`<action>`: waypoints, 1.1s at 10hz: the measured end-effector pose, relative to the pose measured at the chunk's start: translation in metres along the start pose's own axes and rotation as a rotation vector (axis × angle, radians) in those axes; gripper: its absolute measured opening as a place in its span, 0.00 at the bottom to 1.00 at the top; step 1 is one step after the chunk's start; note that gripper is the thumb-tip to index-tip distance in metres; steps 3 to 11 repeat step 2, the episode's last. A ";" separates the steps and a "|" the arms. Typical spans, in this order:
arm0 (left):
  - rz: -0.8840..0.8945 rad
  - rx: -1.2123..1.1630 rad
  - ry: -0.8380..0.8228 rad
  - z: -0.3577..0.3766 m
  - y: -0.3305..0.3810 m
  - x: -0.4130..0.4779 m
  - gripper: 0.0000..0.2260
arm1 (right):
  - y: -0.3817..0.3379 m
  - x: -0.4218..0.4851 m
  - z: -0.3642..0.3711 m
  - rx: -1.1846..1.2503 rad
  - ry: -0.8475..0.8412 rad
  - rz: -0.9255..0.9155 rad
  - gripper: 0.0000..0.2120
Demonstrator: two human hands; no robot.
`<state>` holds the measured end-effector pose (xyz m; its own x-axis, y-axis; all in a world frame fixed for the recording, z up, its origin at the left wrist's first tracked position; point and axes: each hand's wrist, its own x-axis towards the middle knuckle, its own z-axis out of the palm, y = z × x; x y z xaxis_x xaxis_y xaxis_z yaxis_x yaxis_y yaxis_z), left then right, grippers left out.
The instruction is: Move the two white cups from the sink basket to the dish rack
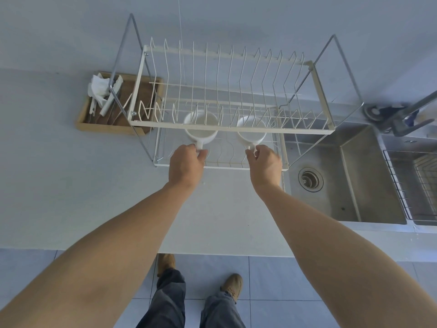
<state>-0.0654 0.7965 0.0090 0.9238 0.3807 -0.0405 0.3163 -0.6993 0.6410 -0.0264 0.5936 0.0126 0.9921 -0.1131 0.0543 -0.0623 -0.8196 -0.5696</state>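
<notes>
The dish rack (pixel 233 129), a white two-tier wire frame, stands on the pale countertop (pixel 59 185) with its front lower edge facing the person. Left of the rack lies a wooden tray (pixel 106 125); right of the rack is the steel sink (pixel 343 176), and a wire sink basket (pixel 416 185) sits farther right, well apart from the rack. The countertop in front of the rack is open up to its near edge.

Both cups sit on the lower tier, under the upper tier's front rail. The left white cup (pixel 201 129) and the right white cup (pixel 251 131) are upright, mouths up, handles toward the person, side by side with a gap between them.

The left hand (pixel 186 163) is closed, fingers pinching the left cup's handle. The right hand (pixel 266 163) is closed likewise, fingertips pinching the right cup's handle.
</notes>
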 end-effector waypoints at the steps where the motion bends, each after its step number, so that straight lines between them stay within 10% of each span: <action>1: 0.035 0.033 0.014 -0.004 -0.001 -0.008 0.18 | 0.005 -0.005 -0.003 -0.009 0.011 -0.025 0.12; 11: 0.060 0.079 0.067 -0.008 -0.002 -0.020 0.17 | 0.009 -0.016 -0.010 -0.074 0.008 -0.088 0.16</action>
